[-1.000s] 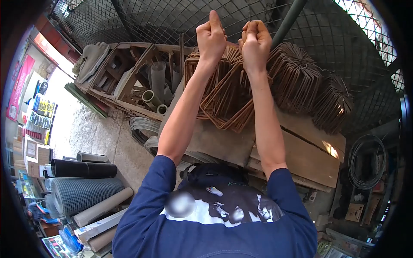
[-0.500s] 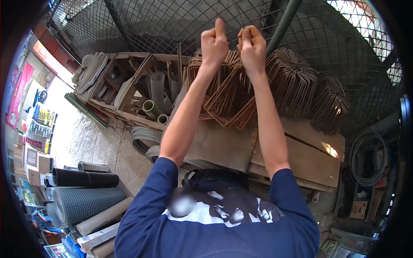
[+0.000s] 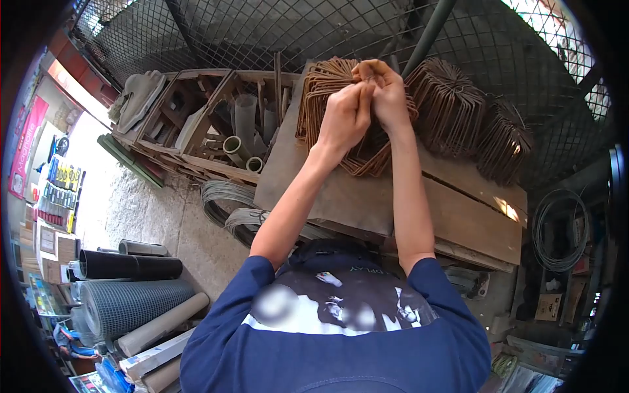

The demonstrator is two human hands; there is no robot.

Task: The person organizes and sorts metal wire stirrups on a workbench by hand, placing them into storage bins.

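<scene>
Both hands are raised over a bundle of rusty bent metal rods (image 3: 327,78) on a wooden table (image 3: 341,200). My left hand (image 3: 345,118) is closed in a pinch, its fingertips meeting those of the other hand. My right hand (image 3: 386,95) has its fingers curled and pressed together just to the right. Whatever lies between the fingertips is too small to make out. Behind the hands, the rods are partly hidden.
More bundles of bent rods (image 3: 452,108) stand right of the hands. A wire mesh fence (image 3: 262,33) and a green pole (image 3: 429,39) rise behind. Wooden crates (image 3: 190,124) stand left, with wire coils (image 3: 226,190) below and mesh rolls (image 3: 137,304) at lower left.
My hands, apart before, have come together and moved lower in the view. The left hand has moved right and down. More of the rod bundle and table shows.
</scene>
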